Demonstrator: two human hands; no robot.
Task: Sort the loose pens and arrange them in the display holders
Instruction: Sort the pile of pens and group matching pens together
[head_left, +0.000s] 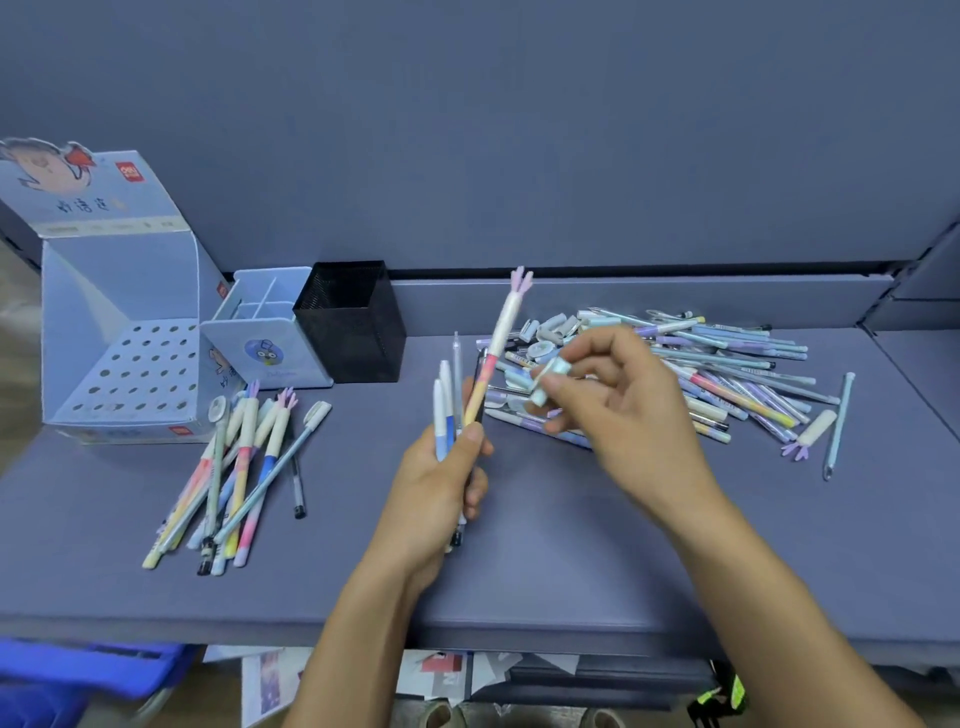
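Observation:
My left hand (447, 478) grips a bunch of several pens (451, 395) upright over the middle of the shelf; the tallest one (498, 338) has a pink flower-shaped cap. My right hand (618, 400) pinches a small pale blue pen cap (551, 378) just right of that bunch. A big heap of loose pens and caps (727, 364) lies behind and to the right of my right hand. A smaller sorted group of pens (244, 467) lies at the left. The display holders stand at the back left: a cardboard display box with holes (140, 374), a light blue divided holder (265, 332) and a black mesh cup (353, 322).
One loose capped pen (837, 426) and a single flower cap (810, 434) lie at the heap's right edge. The shelf's front edge (467, 634) runs below my forearms. A blue crate (78, 670) and papers sit on the floor beneath.

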